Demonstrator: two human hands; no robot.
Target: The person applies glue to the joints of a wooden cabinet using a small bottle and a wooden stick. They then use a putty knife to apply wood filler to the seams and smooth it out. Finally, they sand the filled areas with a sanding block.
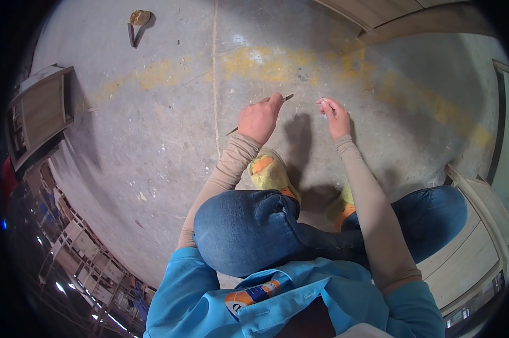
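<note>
Head view gave me, leftmost, one wooden frame (41,114), then one brown lump (140,17) on the floor (164,129). One orange-and-blue label (253,297) bore lettering on the shirt (187,290). One left hand (259,120) gripped one thin strip (289,97), both ends protruding. Two yellow shoes (267,170) followed; one right hand (337,119) curled, holding what I couldn't tell.

Scuffed grey floor (153,135) beneath your feet
Your yellow-and-orange shoes (267,172) stand on it; a worn yellow band (260,62) crosses it ahead of you, and a stubby brown object (140,17) lies far off to your left.
</note>
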